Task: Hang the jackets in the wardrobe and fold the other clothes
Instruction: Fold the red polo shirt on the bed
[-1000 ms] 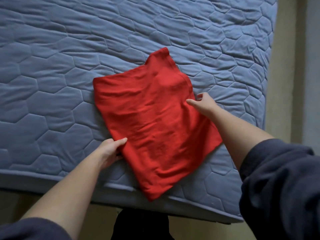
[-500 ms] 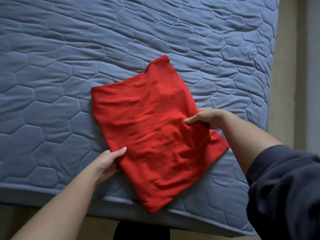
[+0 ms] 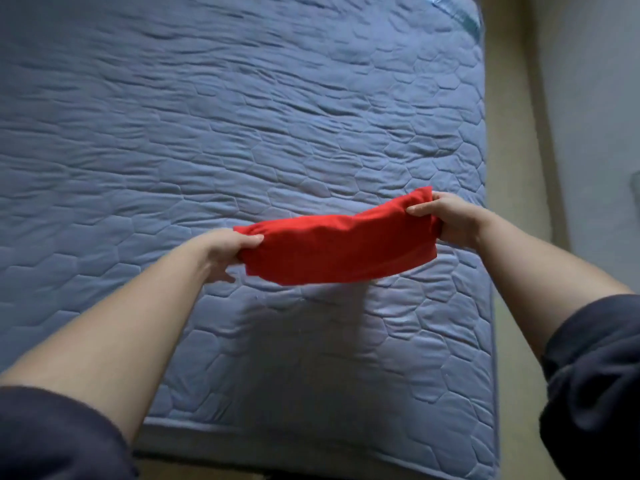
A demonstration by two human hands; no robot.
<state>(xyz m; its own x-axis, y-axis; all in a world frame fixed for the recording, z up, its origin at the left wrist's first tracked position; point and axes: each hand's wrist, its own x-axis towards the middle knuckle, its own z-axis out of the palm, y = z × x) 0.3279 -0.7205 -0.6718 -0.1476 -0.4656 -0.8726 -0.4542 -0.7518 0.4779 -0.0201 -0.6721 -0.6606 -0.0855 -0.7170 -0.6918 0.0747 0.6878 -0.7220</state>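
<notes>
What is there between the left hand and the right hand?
In the head view, only the folded red garment spans from the left hand to the right hand; each grips one end above the mattress.

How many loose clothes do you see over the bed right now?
1: a folded red garment held above the mattress, left hand gripping one end, right hand the other. More may lie off frame.

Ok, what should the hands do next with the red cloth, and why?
Probably lay it flat on the mattress. The left hand and right hand grip the folded red cloth by its ends, held above the mattress, with its shadow beneath.
</notes>
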